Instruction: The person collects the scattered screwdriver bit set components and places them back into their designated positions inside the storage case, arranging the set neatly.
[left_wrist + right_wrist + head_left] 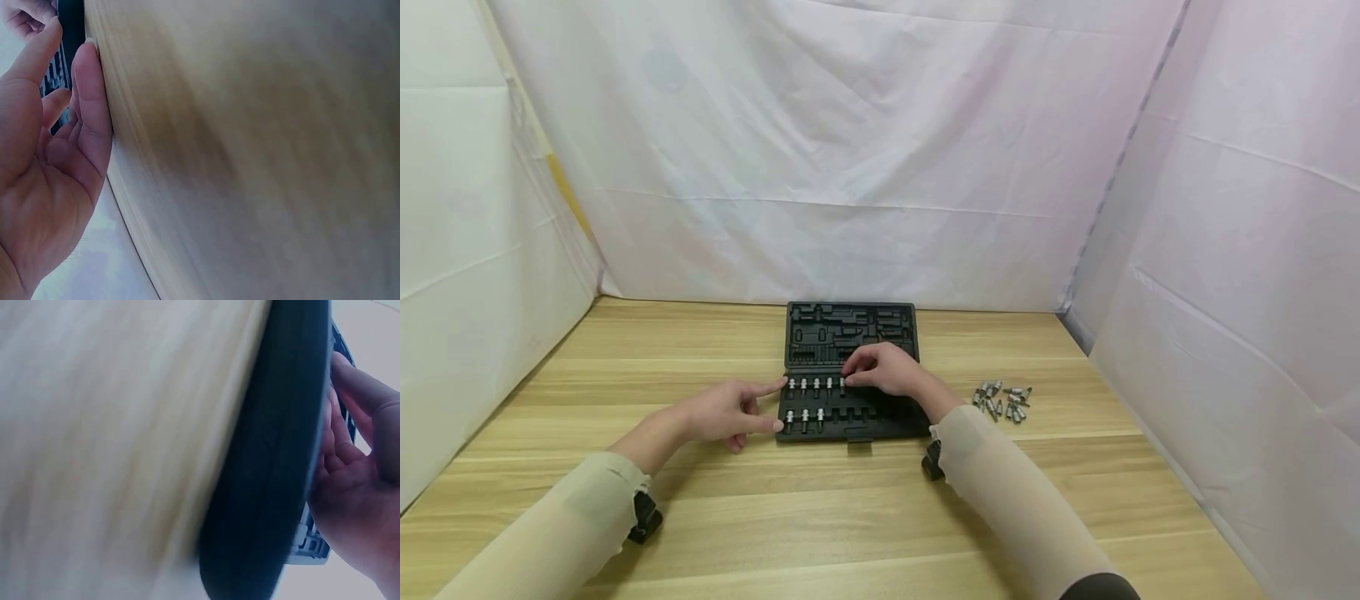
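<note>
A black tool case (891, 427) lies unfolded on the table, its moulded lid (850, 317) toward the back. Silver bit sockets with dark tips stand in two rows in its left part; the upper row (816, 384) reaches farther right than the lower row (805, 417). My right hand (887, 369) is over the upper row, thumb and fingers pinching the rightmost bit socket (842, 383) at its slot. My left hand (726, 412) touches the case's left edge with extended index finger and thumb. In the right wrist view, the case wall (269, 456) hides the fingertips.
A loose pile of bit sockets (1000, 402) lies on the wooden table (760, 517) to the right of the case. White cloth (850, 150) hangs behind the table and along both sides. A latch (860, 447) sticks out from the case's front edge.
</note>
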Action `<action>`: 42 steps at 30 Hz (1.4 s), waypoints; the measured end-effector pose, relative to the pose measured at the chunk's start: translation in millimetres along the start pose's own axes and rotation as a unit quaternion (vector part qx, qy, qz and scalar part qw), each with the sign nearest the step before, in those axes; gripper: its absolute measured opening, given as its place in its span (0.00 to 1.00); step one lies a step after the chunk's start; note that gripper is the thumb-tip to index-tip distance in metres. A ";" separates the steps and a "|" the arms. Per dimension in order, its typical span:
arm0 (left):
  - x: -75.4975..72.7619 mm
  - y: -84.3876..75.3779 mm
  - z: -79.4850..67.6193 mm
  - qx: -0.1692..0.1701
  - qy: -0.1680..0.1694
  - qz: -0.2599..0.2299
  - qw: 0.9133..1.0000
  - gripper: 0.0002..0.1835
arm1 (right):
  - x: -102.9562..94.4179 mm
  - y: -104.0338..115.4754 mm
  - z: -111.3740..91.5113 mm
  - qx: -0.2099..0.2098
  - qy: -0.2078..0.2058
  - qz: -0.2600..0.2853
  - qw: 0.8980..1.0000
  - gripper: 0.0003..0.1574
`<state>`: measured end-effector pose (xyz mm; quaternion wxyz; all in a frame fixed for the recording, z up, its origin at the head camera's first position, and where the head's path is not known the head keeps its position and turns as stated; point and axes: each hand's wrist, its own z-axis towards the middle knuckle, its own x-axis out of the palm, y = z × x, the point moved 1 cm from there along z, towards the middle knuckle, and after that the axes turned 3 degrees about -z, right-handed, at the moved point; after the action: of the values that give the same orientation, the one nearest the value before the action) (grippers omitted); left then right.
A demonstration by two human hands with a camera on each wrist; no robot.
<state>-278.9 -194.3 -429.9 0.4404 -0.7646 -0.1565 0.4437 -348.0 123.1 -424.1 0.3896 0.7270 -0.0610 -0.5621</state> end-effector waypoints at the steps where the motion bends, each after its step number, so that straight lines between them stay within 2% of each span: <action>1: 0.0 -0.2 -0.1 -0.001 -0.001 0.000 1.000 0.49 | -1.5 -0.5 -1.4 -0.004 -0.001 0.001 1.000 0.09; 6: 0.0 -1.0 -0.4 -0.004 -0.002 -0.001 1.000 0.49 | -11.7 -4.2 -10.5 -0.013 -0.013 0.022 1.000 0.11; 11: 0.0 -0.5 -0.1 -0.004 -0.001 -0.003 1.000 0.49 | -24.4 -15.6 -23.5 -0.004 -0.030 0.031 0.999 0.13; 17: 0.5 0.1 0.4 -0.002 0.002 -0.003 1.000 0.49 | -42.5 -35.4 -43.5 0.011 -0.044 0.047 0.998 0.17; 24: 0.4 1.6 0.9 -0.002 0.000 -0.005 1.000 0.50 | -67.0 -59.2 -66.6 0.048 -0.063 0.063 0.995 0.25; 31: 0.4 2.6 1.5 0.001 -0.002 0.000 1.000 0.49 | -92.3 -96.1 -91.7 0.067 -0.098 0.061 0.991 0.31; 42: 0.1 1.0 0.4 0.003 -0.001 0.003 1.000 0.49 | -116.9 -149.2 -134.3 0.099 -0.145 0.083 0.981 0.29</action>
<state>-279.3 -194.5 -430.9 0.4416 -0.7630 -0.1534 0.4464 -326.1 354.3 -420.1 0.3478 0.6654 -0.2324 -0.6182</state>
